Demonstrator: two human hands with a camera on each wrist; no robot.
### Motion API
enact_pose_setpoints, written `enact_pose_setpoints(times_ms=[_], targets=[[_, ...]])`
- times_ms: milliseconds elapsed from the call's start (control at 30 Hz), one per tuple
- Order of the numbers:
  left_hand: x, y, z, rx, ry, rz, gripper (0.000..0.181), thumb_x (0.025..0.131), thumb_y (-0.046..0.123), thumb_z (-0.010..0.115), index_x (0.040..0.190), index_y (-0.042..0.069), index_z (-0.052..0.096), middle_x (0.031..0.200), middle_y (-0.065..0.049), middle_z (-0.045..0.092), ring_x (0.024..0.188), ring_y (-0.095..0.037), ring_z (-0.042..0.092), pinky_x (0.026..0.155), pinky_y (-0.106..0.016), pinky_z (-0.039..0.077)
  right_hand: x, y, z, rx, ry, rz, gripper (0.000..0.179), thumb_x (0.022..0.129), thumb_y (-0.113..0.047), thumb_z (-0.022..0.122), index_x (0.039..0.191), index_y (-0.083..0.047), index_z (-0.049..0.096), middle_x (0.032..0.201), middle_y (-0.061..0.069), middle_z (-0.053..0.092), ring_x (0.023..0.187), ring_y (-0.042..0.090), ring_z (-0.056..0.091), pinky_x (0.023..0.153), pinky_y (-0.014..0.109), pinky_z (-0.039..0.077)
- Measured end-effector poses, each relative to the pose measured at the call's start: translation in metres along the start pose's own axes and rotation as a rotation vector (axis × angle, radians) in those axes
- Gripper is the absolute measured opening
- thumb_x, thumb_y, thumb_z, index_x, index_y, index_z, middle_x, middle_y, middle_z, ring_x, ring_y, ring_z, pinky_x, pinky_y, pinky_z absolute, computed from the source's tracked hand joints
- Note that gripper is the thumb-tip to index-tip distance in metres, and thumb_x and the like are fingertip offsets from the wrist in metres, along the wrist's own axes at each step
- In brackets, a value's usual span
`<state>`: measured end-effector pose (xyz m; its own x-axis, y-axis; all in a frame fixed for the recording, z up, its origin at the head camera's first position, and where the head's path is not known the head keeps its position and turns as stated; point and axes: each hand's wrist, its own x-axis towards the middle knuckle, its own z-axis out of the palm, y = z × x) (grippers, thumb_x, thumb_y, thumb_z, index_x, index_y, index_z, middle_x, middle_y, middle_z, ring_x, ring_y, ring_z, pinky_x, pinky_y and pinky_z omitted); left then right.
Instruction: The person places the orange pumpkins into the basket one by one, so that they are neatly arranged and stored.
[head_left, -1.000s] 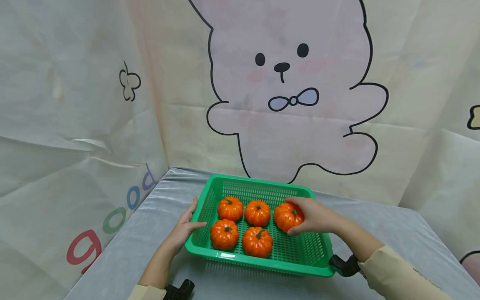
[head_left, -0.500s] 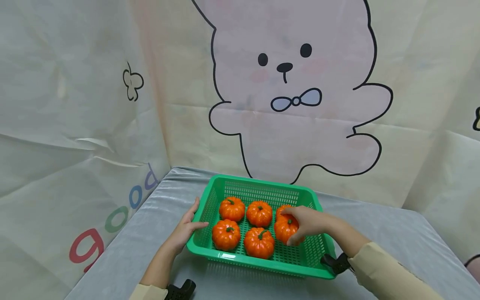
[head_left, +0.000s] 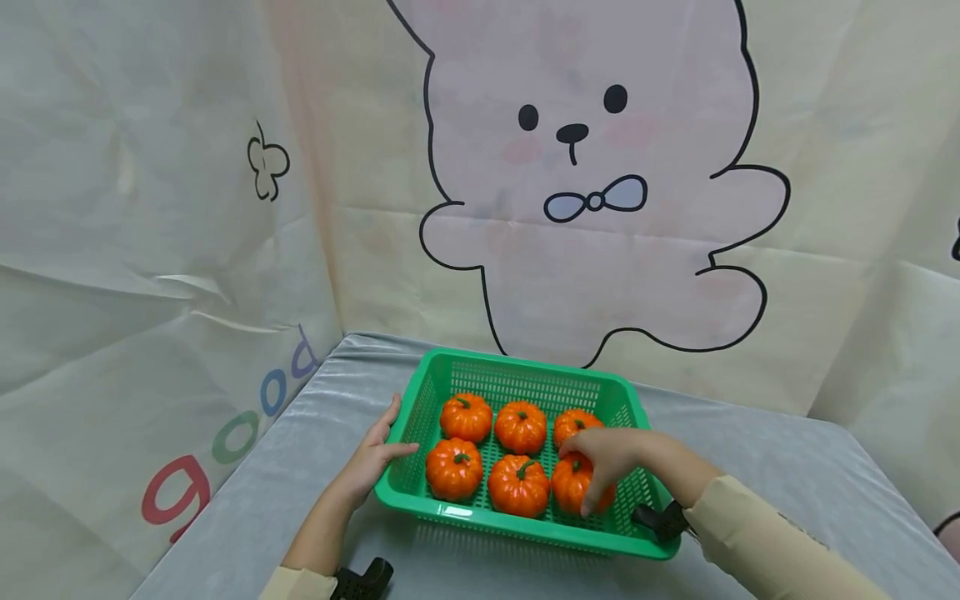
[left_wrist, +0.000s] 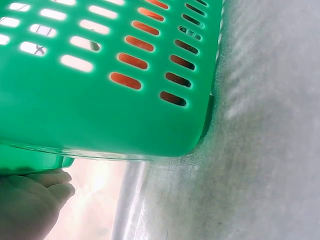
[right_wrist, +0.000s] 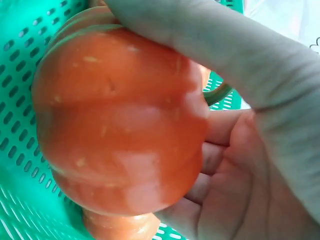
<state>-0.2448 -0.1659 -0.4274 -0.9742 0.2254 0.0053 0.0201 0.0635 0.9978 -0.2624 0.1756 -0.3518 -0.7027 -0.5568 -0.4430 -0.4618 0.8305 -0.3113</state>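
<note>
A green perforated plastic basket [head_left: 517, 531] holds several shiny orange toy pumpkins with green stems, in a back row and a front row. My left hand [head_left: 371, 458] grips the basket's left rim, thumb over the edge; in the left wrist view its fingertips [left_wrist: 60, 187] lie beneath the rim. At the front right, my right hand [head_left: 617, 457] holds a pumpkin [head_left: 572, 482] between thumb and fingers, low in the basket. The right wrist view shows that pumpkin [right_wrist: 120, 125] close up, thumb across its top. Behind it sits another pumpkin [head_left: 574, 423], partly covered by the hand.
The basket stands on a grey cloth-covered table [head_left: 735, 467]. Pale printed sheets [head_left: 592, 275] hang behind it and at both sides. More pumpkins [head_left: 454, 469] fill the basket's left and middle, close beside the held one.
My right hand has carried its pumpkin forward and down from the back right toward the basket's front right, uncovering the pumpkin behind. The left hand keeps its place on the rim.
</note>
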Motion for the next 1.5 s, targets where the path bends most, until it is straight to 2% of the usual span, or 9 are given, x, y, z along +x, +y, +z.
enact_pose_setpoints(times_ms=[367,533,1033,1233,1333,1500], targets=[[0.001,-0.002,0.000,0.000,0.001,0.005,0.084,0.086,0.002,0.054,0.150,0.005,-0.001,0.157,-0.010,-0.011,0.144,-0.029,-0.010,0.115,-0.051,0.001,0.009,-0.003,0.004,-0.029,-0.105,0.028,0.077,0.063,-0.024,0.085,0.129,-0.005,0.050,0.128,0.003,0.053,0.119,0.022,0.049,0.101,0.040,0.040],[0.002,-0.002,0.001,0.005,-0.008,0.007,0.085,0.086,0.002,0.055,0.150,0.003,-0.001,0.157,-0.010,-0.012,0.144,-0.029,-0.011,0.115,-0.051,0.000,0.011,-0.003,0.007,-0.039,-0.132,0.037,0.080,0.063,-0.020,0.085,0.131,-0.005,0.048,0.128,0.004,0.054,0.116,0.021,0.050,0.099,0.041,0.042],[0.001,0.001,0.001,0.000,0.006,0.004,0.085,0.086,0.002,0.054,0.150,0.004,-0.001,0.157,-0.010,-0.011,0.144,-0.030,-0.008,0.115,-0.050,0.003,0.014,-0.005,0.008,-0.103,-0.200,0.082,0.085,0.062,-0.020,0.086,0.135,-0.009,0.045,0.131,0.000,0.052,0.119,0.017,0.049,0.100,0.038,0.042],[0.000,0.001,0.000,-0.003,0.006,0.007,0.085,0.085,0.001,0.054,0.150,0.004,-0.001,0.157,-0.010,-0.011,0.144,-0.029,-0.007,0.115,-0.049,0.005,0.014,-0.005,0.008,-0.122,-0.203,0.104,0.080,0.063,-0.023,0.086,0.133,-0.016,0.048,0.134,-0.004,0.050,0.122,0.014,0.045,0.104,0.041,0.039],[0.000,0.000,0.000,-0.009,0.008,0.000,0.086,0.085,0.001,0.055,0.150,0.005,-0.001,0.157,-0.009,-0.011,0.144,-0.028,-0.005,0.115,-0.048,0.009,0.014,-0.005,0.008,-0.119,-0.198,0.097,0.079,0.064,-0.021,0.085,0.133,-0.014,0.048,0.134,-0.003,0.050,0.123,0.015,0.045,0.104,0.041,0.039],[0.000,0.000,0.000,-0.014,0.004,-0.004,0.086,0.085,0.002,0.055,0.150,0.005,-0.001,0.157,-0.009,-0.011,0.144,-0.028,-0.004,0.115,-0.049,0.010,0.009,-0.007,0.004,-0.045,-0.166,0.091,0.080,0.064,-0.019,0.084,0.135,-0.013,0.047,0.135,0.000,0.050,0.125,0.019,0.044,0.103,0.043,0.039]])
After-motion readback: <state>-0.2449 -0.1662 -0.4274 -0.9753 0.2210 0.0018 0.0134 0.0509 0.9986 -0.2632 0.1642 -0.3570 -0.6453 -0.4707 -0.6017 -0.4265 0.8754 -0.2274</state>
